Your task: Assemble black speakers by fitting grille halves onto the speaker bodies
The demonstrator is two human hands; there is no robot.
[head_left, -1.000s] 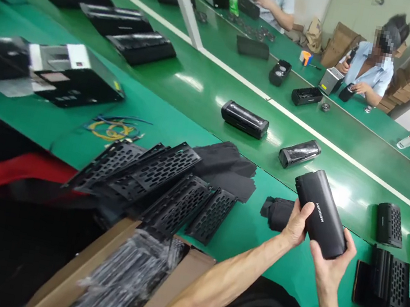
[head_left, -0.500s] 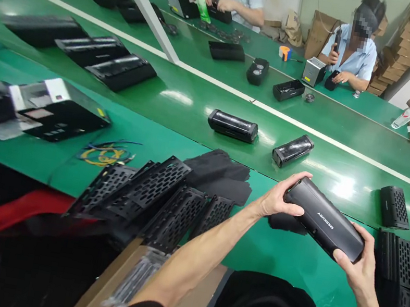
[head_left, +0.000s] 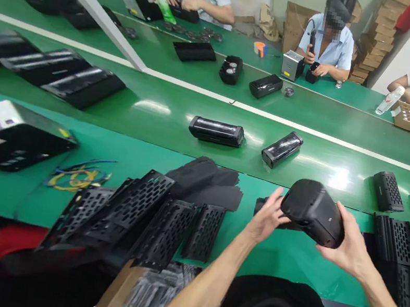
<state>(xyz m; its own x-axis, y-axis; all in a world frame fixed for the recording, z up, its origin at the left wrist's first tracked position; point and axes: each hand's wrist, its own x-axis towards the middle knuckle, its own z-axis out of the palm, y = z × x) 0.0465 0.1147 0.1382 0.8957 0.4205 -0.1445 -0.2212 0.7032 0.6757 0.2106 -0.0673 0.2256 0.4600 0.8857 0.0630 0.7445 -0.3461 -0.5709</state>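
Right now, a black speaker housing (head_left: 312,209) is held tilted above the green workbench (head_left: 288,266); a small pale mark (head_left: 330,219) on it is too tiny to read. The right hand (head_left: 349,248) grasps its right end. The left hand (head_left: 267,220) has spread fingers at the opposite end; whether they grip cannot be told. Perforated black grilles (head_left: 203,232) lie leftward, near black sheets (head_left: 203,184). Farther left, a black-and-white machine (head_left: 28,141) bears blurred white print. Across the bench, a silver box (head_left: 292,63) carries an illegible yellow label (head_left: 285,74).
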